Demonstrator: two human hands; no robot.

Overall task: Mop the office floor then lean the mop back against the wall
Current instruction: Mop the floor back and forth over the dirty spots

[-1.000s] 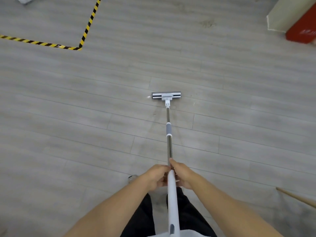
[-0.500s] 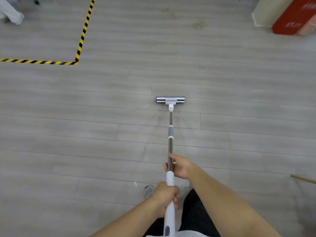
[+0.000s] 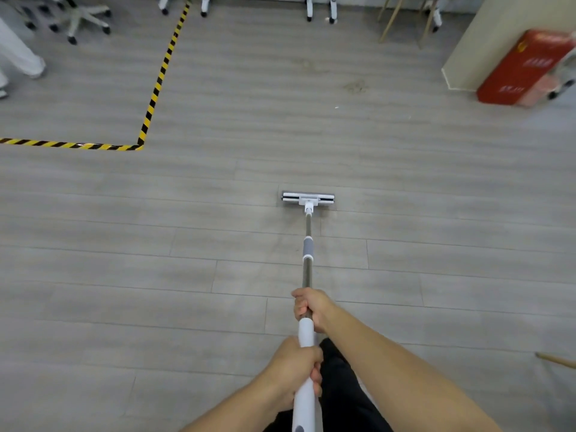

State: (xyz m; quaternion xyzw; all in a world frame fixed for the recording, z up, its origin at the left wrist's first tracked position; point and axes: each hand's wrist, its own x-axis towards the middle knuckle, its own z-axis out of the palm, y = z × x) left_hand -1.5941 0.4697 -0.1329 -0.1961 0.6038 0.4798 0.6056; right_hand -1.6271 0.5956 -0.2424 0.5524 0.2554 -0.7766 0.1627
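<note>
A flat mop rests with its white and grey head (image 3: 308, 199) on the grey plank floor (image 3: 218, 244) ahead of me. Its metal shaft with a grey collar (image 3: 308, 248) runs back to a white handle (image 3: 305, 335). My right hand (image 3: 311, 307) grips the shaft where metal meets the white handle. My left hand (image 3: 296, 367) is closed around the white handle lower down, nearer my body.
Yellow-black hazard tape (image 3: 152, 95) marks a corner at the left. Wheeled chair bases (image 3: 87, 17) and furniture legs line the far edge. A person's white trouser leg (image 3: 18, 54) is at far left. A red cabinet (image 3: 526, 70) stands by a cream pillar (image 3: 486, 35) at right. A wooden stick tip (image 3: 554, 360) shows lower right.
My hands, side by side a second ago, have split: the right slid up the shaft, the left down the handle. The mop head moved forward and the view tilted up.
</note>
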